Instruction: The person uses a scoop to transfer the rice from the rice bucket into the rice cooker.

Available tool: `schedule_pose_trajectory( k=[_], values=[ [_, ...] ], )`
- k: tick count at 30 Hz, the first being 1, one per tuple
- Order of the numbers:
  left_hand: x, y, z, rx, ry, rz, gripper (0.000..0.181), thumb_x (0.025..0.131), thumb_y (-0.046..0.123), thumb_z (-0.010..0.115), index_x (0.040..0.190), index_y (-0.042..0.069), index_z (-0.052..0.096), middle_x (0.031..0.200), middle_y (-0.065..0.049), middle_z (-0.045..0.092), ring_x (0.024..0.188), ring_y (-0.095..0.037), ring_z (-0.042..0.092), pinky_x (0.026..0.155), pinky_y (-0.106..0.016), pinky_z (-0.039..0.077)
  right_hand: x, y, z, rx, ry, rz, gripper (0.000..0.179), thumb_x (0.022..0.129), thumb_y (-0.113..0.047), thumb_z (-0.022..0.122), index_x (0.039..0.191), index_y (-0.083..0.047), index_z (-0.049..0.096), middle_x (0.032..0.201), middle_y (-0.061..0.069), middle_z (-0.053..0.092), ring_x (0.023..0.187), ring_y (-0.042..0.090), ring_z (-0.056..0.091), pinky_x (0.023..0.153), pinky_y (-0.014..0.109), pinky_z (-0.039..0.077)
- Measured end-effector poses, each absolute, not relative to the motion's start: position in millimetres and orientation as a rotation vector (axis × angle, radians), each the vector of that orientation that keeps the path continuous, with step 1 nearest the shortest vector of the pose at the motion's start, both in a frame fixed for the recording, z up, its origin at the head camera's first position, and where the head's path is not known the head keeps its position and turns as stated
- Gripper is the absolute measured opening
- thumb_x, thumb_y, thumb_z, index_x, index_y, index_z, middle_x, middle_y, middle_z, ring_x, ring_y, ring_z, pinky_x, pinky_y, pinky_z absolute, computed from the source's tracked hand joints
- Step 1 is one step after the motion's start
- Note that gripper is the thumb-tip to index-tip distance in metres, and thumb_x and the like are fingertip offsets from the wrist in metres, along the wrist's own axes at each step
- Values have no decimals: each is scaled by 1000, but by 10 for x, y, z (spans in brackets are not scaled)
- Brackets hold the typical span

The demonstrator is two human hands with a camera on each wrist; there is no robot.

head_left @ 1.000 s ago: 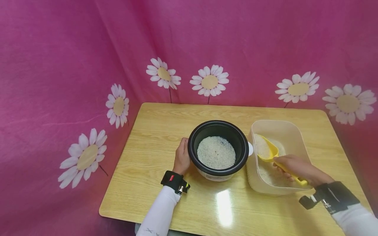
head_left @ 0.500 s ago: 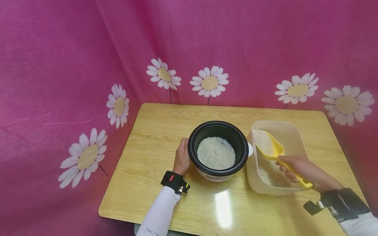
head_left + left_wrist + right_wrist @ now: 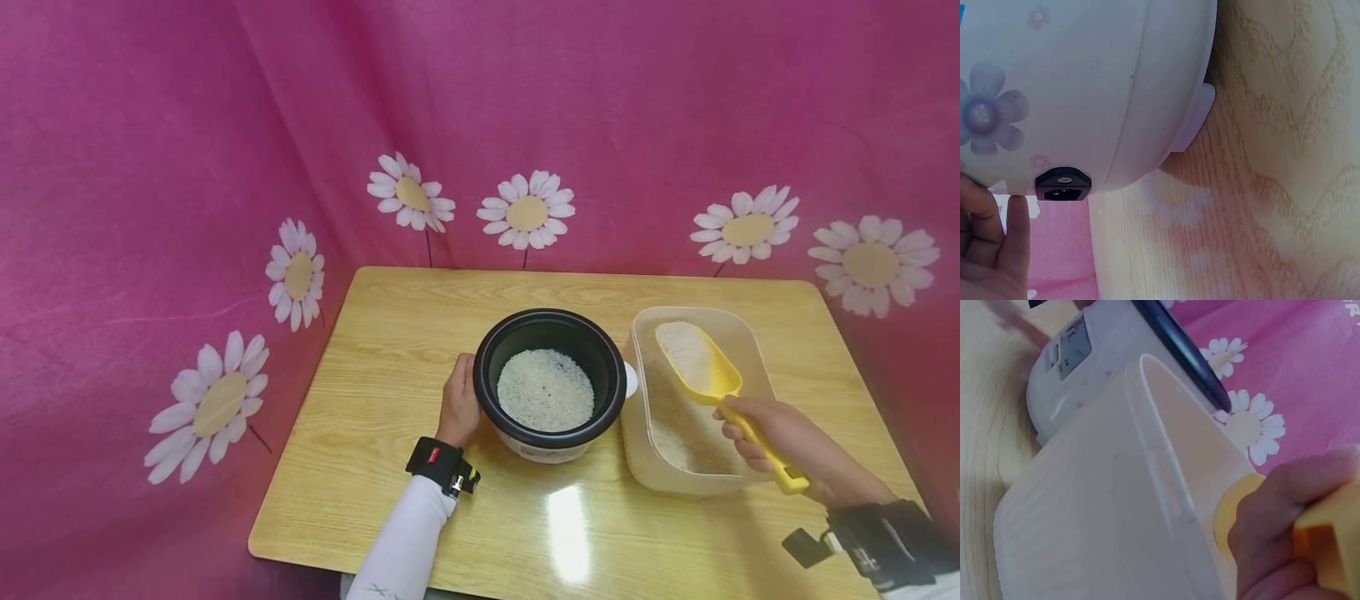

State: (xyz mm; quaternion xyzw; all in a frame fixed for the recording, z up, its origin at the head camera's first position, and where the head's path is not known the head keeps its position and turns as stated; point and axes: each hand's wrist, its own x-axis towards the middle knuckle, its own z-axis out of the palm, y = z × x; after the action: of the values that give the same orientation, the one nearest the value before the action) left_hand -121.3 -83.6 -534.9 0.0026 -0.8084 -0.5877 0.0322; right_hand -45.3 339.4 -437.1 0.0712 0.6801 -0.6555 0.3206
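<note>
A white rice cooker with a black inner pot holds rice at the pot's bottom. My left hand holds the cooker's left side below the rim. In the left wrist view, one finger touches the shell beside the black power socket, and another is bent; the left handle is hidden. My right hand grips the handle of a yellow scoop. The scoop is heaped with rice and hangs over a translucent rice bin, its bowl pointing away to the left.
The bin stands close to the cooker's right side, beside its white handle. More rice lies in the bin. Both stand on a wooden table. A pink flowered cloth hangs behind and on the sides.
My right hand has drawn the loaded scoop rightward and toward me, with its bowl coming away from the bin's left wall. My left hand stays on the cooker.
</note>
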Motion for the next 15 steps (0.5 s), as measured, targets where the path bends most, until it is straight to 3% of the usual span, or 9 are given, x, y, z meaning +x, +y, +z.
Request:
schedule_pose_trajectory(
  k=[15],
  values=[
    [-1209, -850, -5339, 3, -2493, -1823, 37, 114, 33, 31, 120, 8, 58, 107, -14, 66, 93, -17, 56, 82, -24, 46, -308, 3360, -4350, 241, 1480, -2061, 26, 113, -32, 38, 114, -11, 54, 80, -10, 61, 58, 0, 53, 50, 17, 46]
  ],
)
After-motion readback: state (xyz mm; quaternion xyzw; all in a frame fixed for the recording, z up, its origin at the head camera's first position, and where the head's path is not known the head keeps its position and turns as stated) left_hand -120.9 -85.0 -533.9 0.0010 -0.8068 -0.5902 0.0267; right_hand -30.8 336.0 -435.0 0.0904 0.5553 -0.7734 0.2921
